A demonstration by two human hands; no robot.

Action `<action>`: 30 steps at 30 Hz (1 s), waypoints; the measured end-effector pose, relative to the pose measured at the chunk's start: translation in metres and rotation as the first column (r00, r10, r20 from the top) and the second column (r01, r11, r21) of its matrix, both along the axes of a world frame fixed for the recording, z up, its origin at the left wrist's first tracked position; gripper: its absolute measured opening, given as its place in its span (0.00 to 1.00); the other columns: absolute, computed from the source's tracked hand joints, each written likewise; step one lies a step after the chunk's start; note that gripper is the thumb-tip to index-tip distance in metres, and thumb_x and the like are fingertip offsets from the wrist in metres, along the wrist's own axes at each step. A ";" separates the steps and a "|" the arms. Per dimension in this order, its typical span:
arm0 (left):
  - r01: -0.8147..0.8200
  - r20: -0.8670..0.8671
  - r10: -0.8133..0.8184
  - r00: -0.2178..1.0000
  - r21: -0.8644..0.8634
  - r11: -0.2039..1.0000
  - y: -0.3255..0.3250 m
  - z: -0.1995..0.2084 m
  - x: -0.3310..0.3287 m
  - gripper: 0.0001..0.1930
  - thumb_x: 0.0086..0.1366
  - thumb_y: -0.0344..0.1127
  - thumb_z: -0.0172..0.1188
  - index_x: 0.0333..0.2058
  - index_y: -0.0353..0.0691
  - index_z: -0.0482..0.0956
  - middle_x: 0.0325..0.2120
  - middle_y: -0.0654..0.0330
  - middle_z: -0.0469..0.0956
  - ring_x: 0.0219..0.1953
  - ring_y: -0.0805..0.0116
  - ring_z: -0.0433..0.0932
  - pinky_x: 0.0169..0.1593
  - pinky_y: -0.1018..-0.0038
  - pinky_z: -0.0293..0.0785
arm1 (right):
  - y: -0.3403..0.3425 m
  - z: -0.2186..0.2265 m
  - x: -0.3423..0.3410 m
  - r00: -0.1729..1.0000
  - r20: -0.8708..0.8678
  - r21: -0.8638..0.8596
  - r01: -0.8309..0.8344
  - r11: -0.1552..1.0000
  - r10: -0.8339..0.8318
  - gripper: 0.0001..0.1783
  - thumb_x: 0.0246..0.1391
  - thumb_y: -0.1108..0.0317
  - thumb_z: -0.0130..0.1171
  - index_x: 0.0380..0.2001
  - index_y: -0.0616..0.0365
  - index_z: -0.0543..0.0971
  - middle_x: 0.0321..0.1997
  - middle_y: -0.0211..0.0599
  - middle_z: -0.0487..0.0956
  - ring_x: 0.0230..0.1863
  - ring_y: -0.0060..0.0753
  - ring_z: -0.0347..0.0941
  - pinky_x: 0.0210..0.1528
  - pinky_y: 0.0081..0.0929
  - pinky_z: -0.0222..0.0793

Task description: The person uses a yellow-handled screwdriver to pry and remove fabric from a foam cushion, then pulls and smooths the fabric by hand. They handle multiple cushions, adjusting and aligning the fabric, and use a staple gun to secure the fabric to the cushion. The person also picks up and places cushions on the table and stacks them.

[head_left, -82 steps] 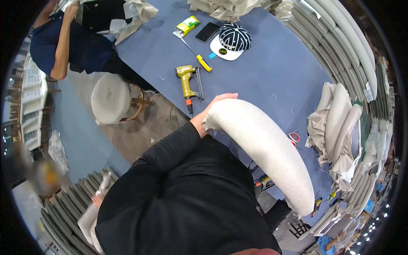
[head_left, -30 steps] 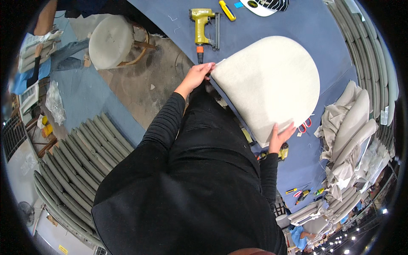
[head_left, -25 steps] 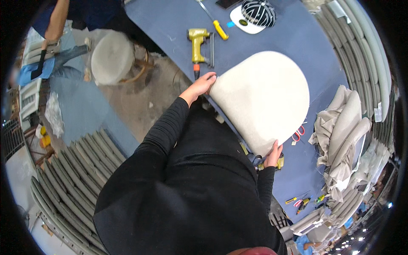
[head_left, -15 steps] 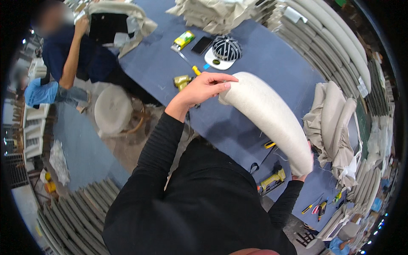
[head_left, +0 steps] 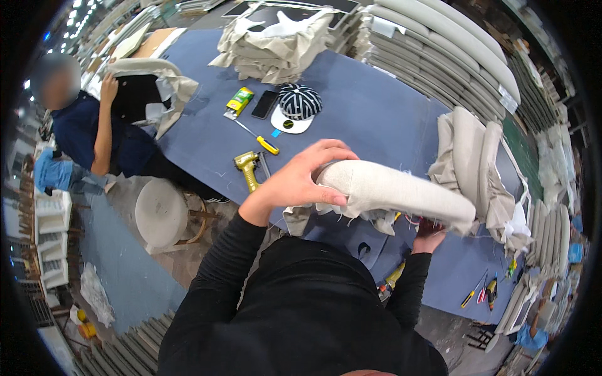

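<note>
A curved, padded chair panel [head_left: 401, 194] covered in beige fabric is held over the blue-grey table [head_left: 382, 94], with frayed cloth edges hanging along its near side. My left hand [head_left: 304, 178] grips its left end, thumb on the near side and fingers over the top. At the other end my right hand [head_left: 428, 237] holds it from below, its fingers partly hidden by the panel. Left of my left hand lies a gold staple gun [head_left: 248, 168]. Another staple gun [head_left: 393, 277] shows partly beside my right forearm.
A yellow-handled screwdriver [head_left: 266, 145], black phone [head_left: 264, 104], yellow-green packet [head_left: 239, 100] and patterned cap [head_left: 299, 103] lie beyond. Covered panels [head_left: 470, 144] lean at right; hand tools [head_left: 491, 293] lie nearer. A co-worker [head_left: 94, 131] handles another panel near a round stool [head_left: 161, 213].
The panel has tipped from a steep slant to nearly level, its loose cloth edge now showing. My left hand has come lower and nearer; my right hand stays at the right end.
</note>
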State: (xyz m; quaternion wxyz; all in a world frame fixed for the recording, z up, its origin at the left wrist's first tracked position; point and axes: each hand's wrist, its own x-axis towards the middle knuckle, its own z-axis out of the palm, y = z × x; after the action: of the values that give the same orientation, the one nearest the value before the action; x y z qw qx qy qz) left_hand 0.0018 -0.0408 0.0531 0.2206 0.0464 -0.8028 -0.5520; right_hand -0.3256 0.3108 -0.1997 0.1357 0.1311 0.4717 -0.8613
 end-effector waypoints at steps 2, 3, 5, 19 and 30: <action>-0.008 0.005 0.007 1.000 0.141 0.990 0.016 -0.008 -0.013 0.41 0.60 0.50 0.80 0.66 0.35 0.76 0.56 0.56 0.80 0.60 0.66 0.78 0.67 0.66 0.71 | -0.033 0.067 0.033 0.993 -0.115 0.189 -0.010 0.982 0.033 0.40 0.74 0.46 0.52 0.82 0.44 0.55 0.83 0.51 0.58 0.81 0.49 0.58 0.78 0.43 0.57; -0.002 0.028 -0.005 1.000 0.241 0.971 0.025 -0.007 -0.022 0.41 0.61 0.49 0.79 0.68 0.35 0.75 0.58 0.55 0.80 0.62 0.65 0.77 0.68 0.66 0.71 | -0.049 0.095 0.048 0.953 -0.303 0.366 0.137 0.921 -0.022 0.44 0.75 0.52 0.53 0.85 0.47 0.47 0.86 0.55 0.52 0.86 0.51 0.47 0.83 0.46 0.45; -0.098 -0.077 0.116 0.990 0.200 0.975 0.041 -0.014 -0.041 0.36 0.63 0.46 0.78 0.64 0.35 0.77 0.55 0.49 0.84 0.55 0.59 0.84 0.61 0.64 0.77 | -0.076 0.155 0.072 0.721 -0.691 0.441 0.368 0.818 0.048 0.44 0.75 0.58 0.52 0.85 0.56 0.46 0.88 0.54 0.47 0.87 0.51 0.44 0.85 0.48 0.41; 0.326 -0.310 -0.394 0.865 -0.249 0.912 0.070 0.017 -0.102 0.29 0.55 0.48 0.81 0.54 0.44 0.89 0.64 0.51 0.80 0.70 0.47 0.72 0.75 0.51 0.61 | -0.116 0.226 0.075 0.302 -0.868 0.426 0.047 0.903 0.394 0.25 0.67 0.60 0.44 0.46 0.62 0.90 0.54 0.47 0.87 0.72 0.53 0.68 0.81 0.52 0.51; 0.395 -0.383 -0.440 0.813 -0.193 0.898 0.084 0.005 -0.113 0.25 0.52 0.49 0.82 0.48 0.48 0.93 0.67 0.49 0.78 0.74 0.44 0.68 0.77 0.48 0.56 | -0.121 0.212 0.078 0.333 -0.882 0.364 0.029 0.931 0.335 0.29 0.72 0.57 0.40 0.45 0.67 0.87 0.54 0.50 0.86 0.74 0.56 0.66 0.80 0.54 0.54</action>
State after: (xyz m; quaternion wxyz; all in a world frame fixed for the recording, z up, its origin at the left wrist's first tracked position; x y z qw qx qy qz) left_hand -0.1108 0.0434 0.0585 0.2622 -0.2615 -0.7551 -0.5410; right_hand -0.2477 0.1899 0.0125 -0.0987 -0.4091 0.6048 -0.6761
